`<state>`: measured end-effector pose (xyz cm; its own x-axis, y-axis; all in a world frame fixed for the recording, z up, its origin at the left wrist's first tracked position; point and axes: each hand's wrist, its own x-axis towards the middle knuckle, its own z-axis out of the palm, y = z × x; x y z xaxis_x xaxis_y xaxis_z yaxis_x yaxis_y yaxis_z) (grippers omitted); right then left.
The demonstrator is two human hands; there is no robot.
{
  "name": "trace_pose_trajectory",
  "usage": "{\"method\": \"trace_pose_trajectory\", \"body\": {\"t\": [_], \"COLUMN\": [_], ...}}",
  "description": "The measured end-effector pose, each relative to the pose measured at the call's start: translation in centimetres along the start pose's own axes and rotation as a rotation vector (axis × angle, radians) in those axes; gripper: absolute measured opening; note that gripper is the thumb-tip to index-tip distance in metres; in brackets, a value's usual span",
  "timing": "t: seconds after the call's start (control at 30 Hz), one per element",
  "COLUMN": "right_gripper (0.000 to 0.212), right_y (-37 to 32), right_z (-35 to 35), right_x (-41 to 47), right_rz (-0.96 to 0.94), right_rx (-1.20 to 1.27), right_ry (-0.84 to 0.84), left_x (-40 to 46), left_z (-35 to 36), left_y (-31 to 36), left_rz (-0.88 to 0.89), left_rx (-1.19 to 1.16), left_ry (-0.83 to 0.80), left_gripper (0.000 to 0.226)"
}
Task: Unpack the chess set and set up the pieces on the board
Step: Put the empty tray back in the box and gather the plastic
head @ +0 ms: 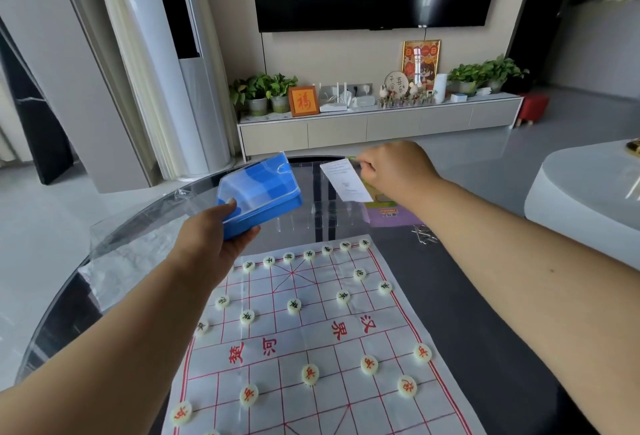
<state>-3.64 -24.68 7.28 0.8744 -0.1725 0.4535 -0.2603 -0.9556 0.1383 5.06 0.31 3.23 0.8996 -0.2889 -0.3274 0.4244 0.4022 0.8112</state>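
Observation:
A white paper chess board (311, 348) with red grid lines lies on the round glass table (145, 227). Several cream round pieces stand on it: black-lettered ones such as (294, 306) on the far half, red-lettered ones such as (310, 374) on the near half. My left hand (214, 237) holds a blue plastic box with a clear lid (258, 192) above the table, left of the board's far edge. My right hand (391, 168) pinches a white paper slip (346, 180) and something green behind it, beyond the board.
A purple and yellow card (391, 211) lies under my right forearm on the table. Crumpled clear plastic wrap (138, 247) sits at the table's left. A white round table (588, 192) is to the right. A TV cabinet (381, 123) stands against the far wall.

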Motion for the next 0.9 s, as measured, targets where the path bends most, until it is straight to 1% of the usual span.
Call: {"method": "trace_pose_trajectory", "body": {"t": [0.07, 0.17, 0.2, 0.27, 0.3, 0.33, 0.37, 0.4, 0.47, 0.53, 0.6, 0.67, 0.77, 0.8, 0.83, 0.9], "right_gripper": [0.022, 0.022, 0.024, 0.028, 0.026, 0.023, 0.025, 0.028, 0.033, 0.034, 0.035, 0.034, 0.049, 0.049, 0.044, 0.035], "right_y": [-1.1, -2.7, -3.1, -3.8, -4.0, -4.0, -3.9, -3.8, -3.1, -2.3, -2.0, -2.2, -2.1, -2.0, -2.0, -1.8], "right_z": [0.9, 2.8, 3.6, 5.3, 6.4, 7.5, 8.2, 8.6, 8.8, 8.4, 8.0, 7.7, 8.0, 8.2, 8.4, 8.8], "right_x": [2.6, 5.2, 5.8, 6.1, 5.9, 5.5, 5.0, 4.5, 4.0, 3.7, 3.7, 3.6, 3.7, 3.7, 3.7, 3.7], "right_rz": [0.02, 0.0, 0.004, 0.071, 0.086, 0.092, 0.109, 0.151, 0.29, 0.449, 0.542, 0.6, 0.643, 0.637, 0.633, 0.633], "right_rx": [-0.081, -0.123, -0.081, 0.082, 0.133, 0.167, 0.203, 0.263, 0.462, 0.719, 0.94, 1.063, 1.075, 1.05, 1.022, 0.997], "right_ry": [-0.073, -0.092, -0.15, -0.369, -0.43, -0.428, -0.394, -0.349, -0.217, -0.118, -0.098, -0.098, -0.11, -0.124, -0.133, -0.131], "left_x": [1.0, 2.4, 2.7, 3.1, 3.2, 3.4, 3.5, 3.7, 4.1, 4.7, 5.4, 6.3, 7.4, 7.8, 8.3, 9.6], "left_z": [-0.1, -0.3, -0.3, -0.1, 0.0, 0.2, 0.3, 0.6, 1.3, 2.6, 4.4, 6.3, 8.6, 9.0, 9.2, 9.2], "left_y": [0.4, 0.8, 0.9, 1.0, 1.0, 0.9, 0.8, 0.6, 0.0, -0.6, -1.2, -1.8, -2.4, -2.5, -2.6, -2.8], "left_rz": [0.006, 0.021, 0.028, 0.035, 0.034, 0.031, 0.03, 0.03, 0.031, 0.027, 0.013, -0.008, -0.077, -0.09, -0.087, 0.005], "left_rx": [0.003, 0.002, 0.001, 0.003, 0.011, 0.021, 0.034, 0.046, 0.076, 0.118, 0.138, 0.172, 0.233, 0.25, 0.272, 0.415], "left_ry": [0.016, 0.042, 0.044, 0.05, 0.054, 0.055, 0.049, 0.035, -0.012, -0.061, -0.096, -0.098, -0.096, -0.096, -0.1, -0.12], "left_gripper": [0.021, 0.028, 0.028, 0.027, 0.025, 0.022, 0.018, 0.014, 0.012, 0.02, 0.028, 0.031, 0.027, 0.027, 0.027, 0.03]}}
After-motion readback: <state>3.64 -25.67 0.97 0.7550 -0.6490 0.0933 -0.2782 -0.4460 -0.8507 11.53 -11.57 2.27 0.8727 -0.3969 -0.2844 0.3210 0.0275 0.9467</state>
